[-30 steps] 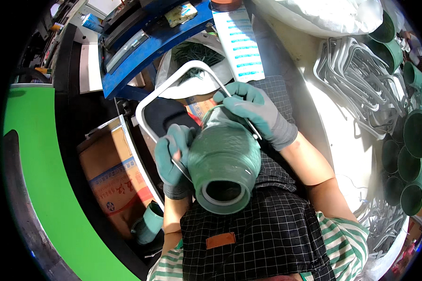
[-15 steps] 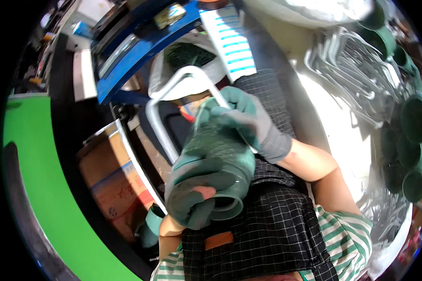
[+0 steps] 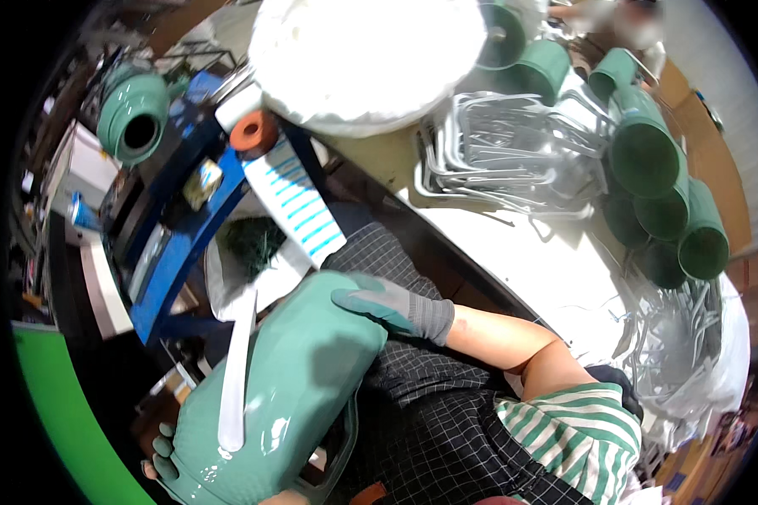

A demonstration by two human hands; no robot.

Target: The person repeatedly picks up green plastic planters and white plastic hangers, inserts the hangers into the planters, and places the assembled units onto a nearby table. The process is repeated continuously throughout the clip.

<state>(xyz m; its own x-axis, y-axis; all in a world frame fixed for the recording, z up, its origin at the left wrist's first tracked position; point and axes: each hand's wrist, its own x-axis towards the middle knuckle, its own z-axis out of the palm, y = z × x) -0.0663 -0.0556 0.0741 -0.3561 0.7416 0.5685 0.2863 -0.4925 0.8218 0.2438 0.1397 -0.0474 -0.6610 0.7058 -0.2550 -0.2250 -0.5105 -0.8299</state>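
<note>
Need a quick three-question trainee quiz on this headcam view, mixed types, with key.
1. Which of the person's hands on the held green jug is nearer the blue-striped white panel in the picture: left hand or right hand?
2. True or false: the second green jug, at upper left, has its mouth turned away from the camera.
3. The pile of bent pale handle frames lies on: (a) the green surface, (b) the white table, (c) the person's lap.

Key: 1 right hand; 2 false, its dark opening shows; 3 b.
</note>
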